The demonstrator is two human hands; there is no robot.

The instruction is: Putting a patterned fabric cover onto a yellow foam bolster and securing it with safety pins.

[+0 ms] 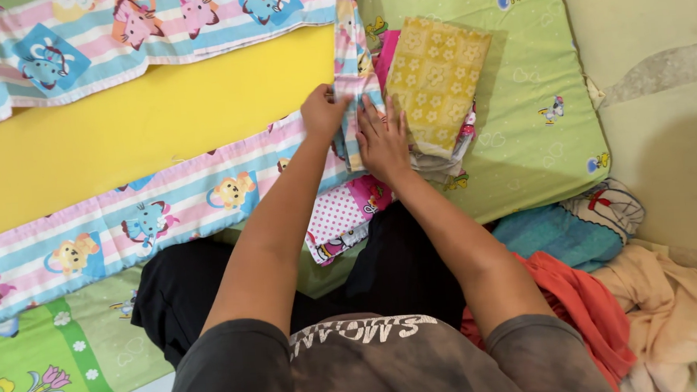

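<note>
Left hand (pixel 324 110) pinching the striped cartoon cloth (pixel 348 77), right hand (pixel 383 138) pressing flat on its fold, beside the yellow folded cloth (pixel 436 76) on the green mattress (pixel 536 130). Risk: fold slipping loose, stack (pixel 446 155) possibly toppling if nudged.

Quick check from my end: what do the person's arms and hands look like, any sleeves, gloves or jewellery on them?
Both arms are bare from the upper arm down. The left hand and right hand wear no gloves, and no ring, watch or bracelet shows. The short sleeves belong to a dark grey, faded T-shirt with pale lettering across the chest. Black trousers cover the legs.
</note>
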